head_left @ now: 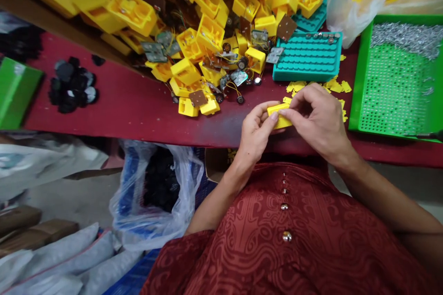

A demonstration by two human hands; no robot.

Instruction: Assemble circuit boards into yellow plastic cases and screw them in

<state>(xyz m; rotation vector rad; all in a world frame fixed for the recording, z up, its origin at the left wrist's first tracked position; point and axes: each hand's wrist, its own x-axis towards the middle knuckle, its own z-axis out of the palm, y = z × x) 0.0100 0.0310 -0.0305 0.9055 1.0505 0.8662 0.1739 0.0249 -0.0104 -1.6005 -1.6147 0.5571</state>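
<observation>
Close to the table's front edge, my left hand (255, 130) is closed around one end of a small yellow plastic housing (282, 122). My right hand (320, 122) pinches the other end, its thumb and forefinger at the top edge. Whatever the right fingertips may hold besides the housing is too small to make out. Just behind my hands lie small flat yellow pieces (334, 85), scattered on the red tabletop. A heap of similar yellow housings (211, 32), with wires, round metal parts and circuit boards, rises ahead to the left.
A turquoise ribbed tray (308, 57) holds a few button-shaped parts. At right stands a green perforated tray (394, 87) with a mass of screws (408, 37). Black round parts (72, 85) lie left; a lined blue crate (131, 184) sits below the table. A plastic bag (360, 0) bulges at back right.
</observation>
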